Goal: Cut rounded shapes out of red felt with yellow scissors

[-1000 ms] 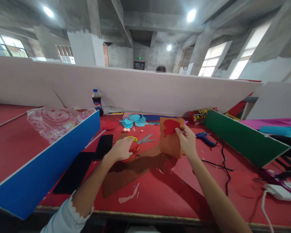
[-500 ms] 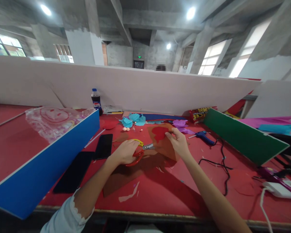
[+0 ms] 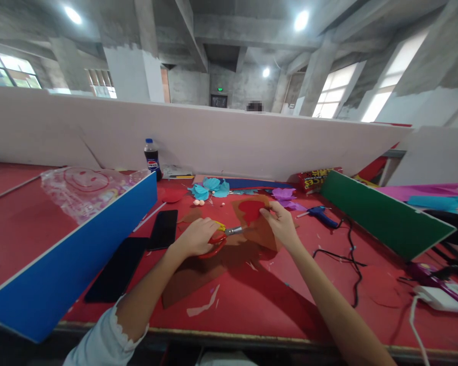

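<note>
My left hand [image 3: 201,236] is closed round the handles of a pair of scissors [image 3: 233,231], red and yellow with metal blades. The blades point right and look closed or nearly so, at the edge of a brown sheet [image 3: 265,231]. Between its thumb and fingers my right hand [image 3: 278,218] pinches the brown sheet, on which lies a red rounded paper shape [image 3: 251,209]; whether the red piece is pinched too I cannot tell. Under the scissors another brown sheet [image 3: 191,282] rests on the red table [image 3: 259,310].
Left of the hands lie a phone [image 3: 164,230] and a larger dark tablet [image 3: 117,269], beside a blue board [image 3: 76,254]. A glue gun [image 3: 322,216] with a black cord and a green board [image 3: 381,213] are at the right. A cola bottle [image 3: 151,158] stands behind.
The scissors' handles and blades have come together as my left hand closes. My right hand and the brown sheet stay nearly still.
</note>
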`<state>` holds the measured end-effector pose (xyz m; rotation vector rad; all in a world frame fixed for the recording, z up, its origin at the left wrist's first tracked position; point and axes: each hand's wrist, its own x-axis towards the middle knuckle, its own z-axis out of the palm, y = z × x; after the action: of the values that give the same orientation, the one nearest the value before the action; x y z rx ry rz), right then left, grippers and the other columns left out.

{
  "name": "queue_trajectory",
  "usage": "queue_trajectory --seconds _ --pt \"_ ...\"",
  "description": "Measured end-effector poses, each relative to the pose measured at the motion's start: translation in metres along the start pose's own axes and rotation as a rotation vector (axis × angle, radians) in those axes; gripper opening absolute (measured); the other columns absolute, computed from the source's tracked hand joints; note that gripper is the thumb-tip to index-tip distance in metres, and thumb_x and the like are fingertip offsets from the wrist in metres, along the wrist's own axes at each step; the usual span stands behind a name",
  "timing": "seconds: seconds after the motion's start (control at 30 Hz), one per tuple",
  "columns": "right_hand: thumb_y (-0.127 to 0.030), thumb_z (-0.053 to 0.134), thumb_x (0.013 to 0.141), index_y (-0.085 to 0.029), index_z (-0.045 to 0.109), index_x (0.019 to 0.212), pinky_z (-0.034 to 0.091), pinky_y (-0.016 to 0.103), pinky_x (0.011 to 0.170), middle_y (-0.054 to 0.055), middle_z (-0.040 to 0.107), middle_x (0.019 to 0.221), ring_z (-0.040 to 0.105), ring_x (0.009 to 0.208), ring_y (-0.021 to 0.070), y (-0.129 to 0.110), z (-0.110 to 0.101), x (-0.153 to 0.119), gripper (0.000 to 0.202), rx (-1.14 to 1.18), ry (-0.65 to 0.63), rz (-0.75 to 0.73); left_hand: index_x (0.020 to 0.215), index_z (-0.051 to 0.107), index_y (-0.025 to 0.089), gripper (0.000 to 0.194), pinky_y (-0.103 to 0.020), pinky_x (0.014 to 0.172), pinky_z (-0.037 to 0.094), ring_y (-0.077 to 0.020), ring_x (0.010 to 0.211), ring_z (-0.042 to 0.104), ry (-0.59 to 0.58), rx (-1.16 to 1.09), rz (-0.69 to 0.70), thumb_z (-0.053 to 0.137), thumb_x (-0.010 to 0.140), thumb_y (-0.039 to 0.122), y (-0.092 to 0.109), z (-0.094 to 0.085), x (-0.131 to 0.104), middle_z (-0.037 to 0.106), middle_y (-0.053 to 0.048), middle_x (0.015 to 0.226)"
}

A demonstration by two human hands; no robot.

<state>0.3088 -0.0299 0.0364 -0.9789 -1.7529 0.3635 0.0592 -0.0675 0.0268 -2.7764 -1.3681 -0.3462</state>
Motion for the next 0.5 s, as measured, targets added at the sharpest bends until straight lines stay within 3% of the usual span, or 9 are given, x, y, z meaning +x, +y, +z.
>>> queue_trajectory --seconds 0.17,0.33,0.5 --pt "-0.034 0.047 0.078 -0.020 0.055 0.080 0.038 0.031 0.073 0.003 0.058 0.082 0.051 0.079 0.0177 0.001 0.000 -0.001 0.017 -0.003 0.000 0.001 0.095 0.053 0.021 0.027 -0.031 0.074 0.037 -0.0210 0.088 0.051 -0.023 0.037 -0.037 0.047 0.069 0.019 -0.002 0.001 0.000 0.059 -0.005 0.093" --pt "-0.035 0.046 0.078 -0.019 0.055 0.079 0.038 0.030 0.071 0.004 0.058 0.081 0.051 0.078 0.0177 0.000 0.002 -0.002 0.018 0.004 -0.002 0.016 0.111 0.045 0.019 0.050 -0.032 0.089 0.033 -0.0212 0.104 0.045 0.016 -0.052 -0.022 0.053 0.061 0.016 -0.001 0.004 0.001 0.052 -0.006 0.112" --pt "-0.036 0.047 0.077 -0.019 0.054 0.075 0.038 0.029 0.068 0.003 0.056 0.074 0.050 0.072 0.0169 -0.002 0.005 -0.003 0.018 0.010 -0.019 0.019 0.112 0.044 0.018 0.049 -0.032 0.092 0.032 -0.0209 0.107 0.044 0.051 -0.071 0.003 0.052 0.063 0.016 -0.002 0.012 0.001 0.051 -0.007 0.114"
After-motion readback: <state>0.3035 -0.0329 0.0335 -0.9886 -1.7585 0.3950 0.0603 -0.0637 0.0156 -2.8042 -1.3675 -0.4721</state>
